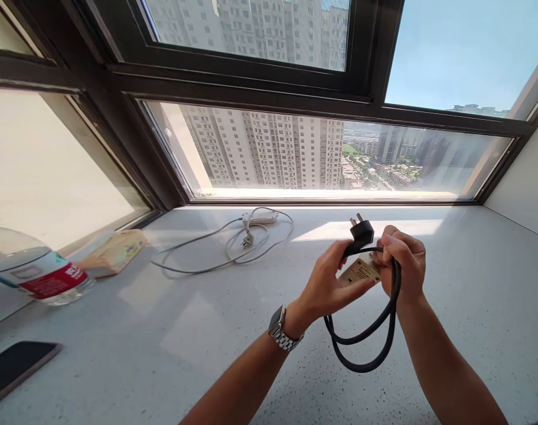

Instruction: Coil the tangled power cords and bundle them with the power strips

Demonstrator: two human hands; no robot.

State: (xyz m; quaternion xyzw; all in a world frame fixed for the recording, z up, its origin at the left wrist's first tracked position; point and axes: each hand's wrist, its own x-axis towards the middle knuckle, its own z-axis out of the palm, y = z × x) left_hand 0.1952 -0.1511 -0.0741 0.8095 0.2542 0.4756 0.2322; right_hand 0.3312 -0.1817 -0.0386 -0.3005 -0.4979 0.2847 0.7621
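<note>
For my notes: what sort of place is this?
An indoor spot by a window, probably high up in a home or office: the dark-framed window faces tower blocks and looks down on distant greenery, with a broad speckled ledge below it.

You have open sill (481,283) right of your right hand (404,262), as far as the white wall (521,189). Ahead, the window (273,153) blocks you. The black cable (358,368) loops down across the gap between your forearms. Left of your left hand (326,280) you can pass low, bounded by the grey cord (198,273) ahead and the bottle (51,280), packet (118,251) and phone (18,366) farther left.
</note>
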